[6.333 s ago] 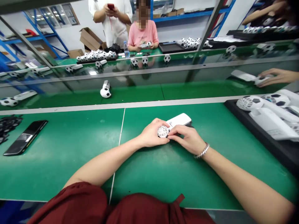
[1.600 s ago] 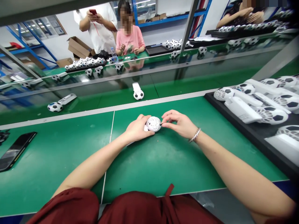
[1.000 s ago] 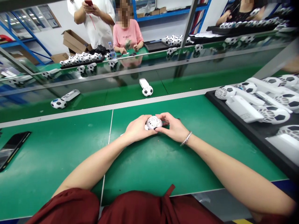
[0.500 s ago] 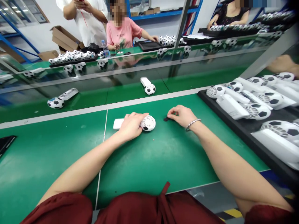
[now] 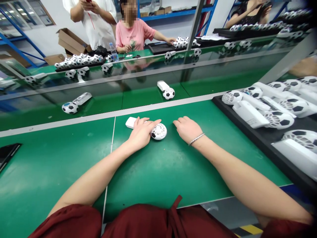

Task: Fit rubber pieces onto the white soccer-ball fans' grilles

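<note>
A white handheld fan (image 5: 158,131) with a round, vented, black-and-white football-patterned head lies flat on the mat, its white handle (image 5: 131,122) pointing left. The left hand (image 5: 141,132) lies palm-down across the join of handle and head, fingers stretched out and a little spread, with the fingertips at the head's rim. I cannot tell whether it grips the fan or only rests on it. The right hand (image 5: 187,129) is open and palm-down on the mat, just right of the fan head and not touching it, with a silver chain bracelet (image 5: 196,139) on its wrist.

1 s ago, both hands cupped the fan head together. Now the 2 hands are apart, and the right one has drawn off to the side.

The work surface is a smooth green mat (image 5: 61,165), crossed by a thin white seam (image 5: 109,165). At the right, a black tray (image 5: 260,145) carries more white football-headed fans (image 5: 250,114) in a loose heap. A black phone (image 5: 7,152) lies at the left edge. Beyond a grey strip, 2 more fans (image 5: 168,93) lie on a green surface. Further off, a person in a pink T-shirt (image 5: 133,33) sits at a bench, beside a standing person in a white shirt (image 5: 94,26), with blue steel shelving (image 5: 173,15) behind.
</note>
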`<state>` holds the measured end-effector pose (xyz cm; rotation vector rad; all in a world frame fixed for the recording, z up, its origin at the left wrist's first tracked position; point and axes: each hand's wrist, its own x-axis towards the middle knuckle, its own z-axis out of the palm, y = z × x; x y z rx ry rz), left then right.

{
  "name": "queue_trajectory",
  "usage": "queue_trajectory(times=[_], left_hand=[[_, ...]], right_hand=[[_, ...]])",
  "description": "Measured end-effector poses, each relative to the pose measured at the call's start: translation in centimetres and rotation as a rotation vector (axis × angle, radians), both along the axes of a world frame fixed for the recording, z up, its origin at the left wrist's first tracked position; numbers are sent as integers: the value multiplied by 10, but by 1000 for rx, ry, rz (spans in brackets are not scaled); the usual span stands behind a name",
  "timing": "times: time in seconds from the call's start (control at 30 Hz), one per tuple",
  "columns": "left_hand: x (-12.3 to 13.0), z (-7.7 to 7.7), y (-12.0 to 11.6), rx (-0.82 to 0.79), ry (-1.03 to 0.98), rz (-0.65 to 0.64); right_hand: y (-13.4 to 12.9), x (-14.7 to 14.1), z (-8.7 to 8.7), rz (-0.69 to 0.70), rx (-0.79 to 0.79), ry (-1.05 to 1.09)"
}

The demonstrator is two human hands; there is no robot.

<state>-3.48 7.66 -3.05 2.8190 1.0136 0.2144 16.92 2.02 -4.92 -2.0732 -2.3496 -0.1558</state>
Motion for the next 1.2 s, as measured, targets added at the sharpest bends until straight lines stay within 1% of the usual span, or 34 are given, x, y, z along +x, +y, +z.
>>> queue_trajectory(times=[0.07, 0.1, 0.13, 0.2, 0.27, 0.3, 0.33, 0.4, 0.5, 0.6, 0.77, 0.93, 1.07, 1.2], left_hand=[[0, -1, 1, -11, -10, -3], [0, -1, 1, -14, -14, 0], [0, -1, 1, -19, -15, 4], [0, -1, 0, -38, -14, 10], [1, 1, -1, -71, -12, 4], [1, 2, -2, -89, -15, -1], [1, 3, -3, -106, -22, -6], [1, 4, -3, -139, -40, -5], [3, 3, -3, -174, -72, 15], [5, 0, -3, -155, -107, 37], [6, -4, -5, -114, -136, 65], [7, -4, -6, -101, -144, 70], [7, -4, -7, -88, -146, 82], [9, -3, -9, -82, -161, 105]], right_hand=[[1, 4, -2, -28, 20, 86], [1, 6, -3, -29, 46, 174], [0, 7, -3, -18, 83, 292], [-4, 7, -1, 17, 141, 597], [-9, 4, 2, 48, 135, 891], [-12, 2, 4, 70, 120, 986], [-13, -1, 5, 105, 107, 1039], [-16, -5, 7, 215, 123, 1029], [-15, -9, 4, 374, 177, 930], [-13, -12, -2, 428, 210, 929], [-12, -15, -5, 390, 192, 976], [-10, -16, -5, 372, 108, 1022], [-8, -17, -8, 297, 156, 1072], [-5, -17, -12, 241, 140, 1116]])
